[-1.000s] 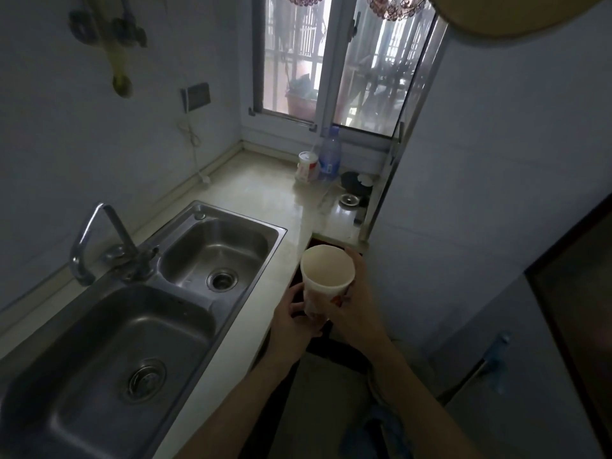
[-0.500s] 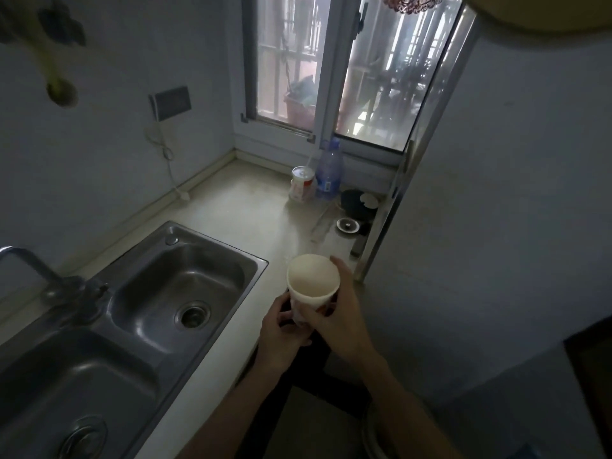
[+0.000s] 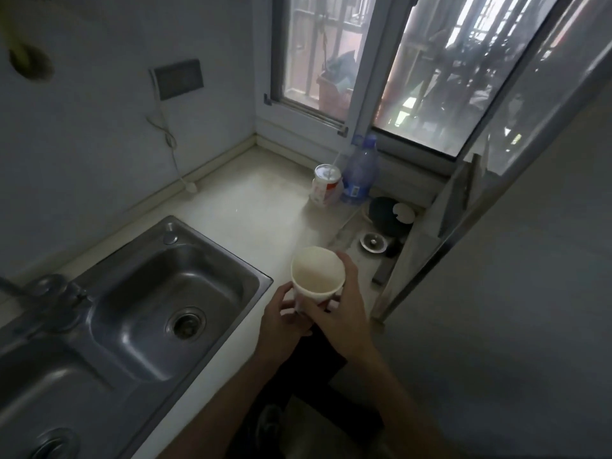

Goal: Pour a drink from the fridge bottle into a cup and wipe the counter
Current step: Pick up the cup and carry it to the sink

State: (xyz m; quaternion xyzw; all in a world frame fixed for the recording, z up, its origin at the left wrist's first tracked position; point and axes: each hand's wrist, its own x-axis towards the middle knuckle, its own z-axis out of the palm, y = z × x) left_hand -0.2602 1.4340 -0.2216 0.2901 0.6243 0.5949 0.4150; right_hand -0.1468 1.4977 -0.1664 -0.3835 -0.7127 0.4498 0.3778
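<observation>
A white paper cup [image 3: 317, 273] is held upright over the front edge of the pale counter [image 3: 251, 210], its mouth facing me and its inside looking empty. My right hand [image 3: 344, 309] wraps its right side and base. My left hand [image 3: 281, 321] grips the lower left of the cup from below. A clear plastic bottle with a blue label [image 3: 359, 173] stands at the back of the counter under the window, next to a red and white can [image 3: 326, 187] with a straw.
A steel double sink [image 3: 149, 313] fills the left, with the tap [image 3: 49, 293] at its far left edge. A round metal strainer [image 3: 373, 242] and a dark round object [image 3: 387, 215] lie near an open door or panel [image 3: 440, 226] on the right.
My view has swung right and forward along the counter. The cup, held in both hands, has moved out over the counter edge toward the bottle end.
</observation>
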